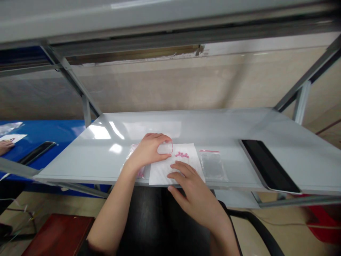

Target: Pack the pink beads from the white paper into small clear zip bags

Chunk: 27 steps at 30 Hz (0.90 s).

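My left hand [150, 151] is curled round a clear zip bag [164, 148], held between thumb and fingers. A thin red edge of this bag faces right, toward a small group of pink beads [182, 154]. The beads lie on a white paper sheet [160, 174]. Over the front of the sheet, my right hand [190, 181] has its fingers apart and holds nothing. Partly hidden behind my left wrist is another clear bag [141, 173] with pink pieces in it. Just right of the paper, a flat clear zip bag [212, 165] with a red strip lies on the table.
A dark tablet-like device [270, 165] lies at the right of the grey table [90, 160]. Metal posts and a shelf [160, 21] frame the space above. On the blue table [66, 131] to the left are a phone [37, 153] and another person's hand [5, 146].
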Each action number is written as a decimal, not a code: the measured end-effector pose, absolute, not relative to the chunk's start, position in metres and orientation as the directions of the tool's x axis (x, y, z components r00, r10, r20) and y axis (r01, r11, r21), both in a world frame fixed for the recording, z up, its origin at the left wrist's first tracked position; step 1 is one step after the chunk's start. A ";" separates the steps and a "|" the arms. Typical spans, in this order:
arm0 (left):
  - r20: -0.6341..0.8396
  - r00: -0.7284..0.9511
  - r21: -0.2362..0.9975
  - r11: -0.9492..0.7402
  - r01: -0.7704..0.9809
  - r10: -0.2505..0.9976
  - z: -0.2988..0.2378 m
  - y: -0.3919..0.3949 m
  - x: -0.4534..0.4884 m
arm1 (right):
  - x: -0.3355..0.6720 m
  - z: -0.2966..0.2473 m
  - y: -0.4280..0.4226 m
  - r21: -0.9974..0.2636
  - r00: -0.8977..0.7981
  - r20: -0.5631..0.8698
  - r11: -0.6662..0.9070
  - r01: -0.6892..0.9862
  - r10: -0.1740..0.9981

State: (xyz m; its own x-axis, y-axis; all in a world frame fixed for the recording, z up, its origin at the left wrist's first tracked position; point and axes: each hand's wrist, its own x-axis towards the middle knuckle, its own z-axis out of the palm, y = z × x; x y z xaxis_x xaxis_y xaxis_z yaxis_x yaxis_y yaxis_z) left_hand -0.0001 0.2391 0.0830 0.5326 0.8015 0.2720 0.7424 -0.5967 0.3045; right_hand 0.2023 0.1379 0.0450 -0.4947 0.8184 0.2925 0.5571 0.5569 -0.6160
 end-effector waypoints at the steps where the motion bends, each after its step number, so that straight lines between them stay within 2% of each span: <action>1: 0.250 0.549 0.289 -0.603 0.744 0.797 0.083 0.241 0.002 | 0.203 0.045 0.138 -0.614 -0.500 0.282 0.555 0.562 0.819; 13: 0.083 0.614 0.150 -0.619 0.771 0.785 0.087 0.250 0.022 | 0.206 0.047 0.139 -0.616 -0.530 0.243 0.552 0.562 0.812; 27: 0.071 0.624 0.069 -0.628 0.775 0.778 0.089 0.247 0.026 | 0.209 0.046 0.139 -0.621 -0.530 0.230 0.543 0.566 0.816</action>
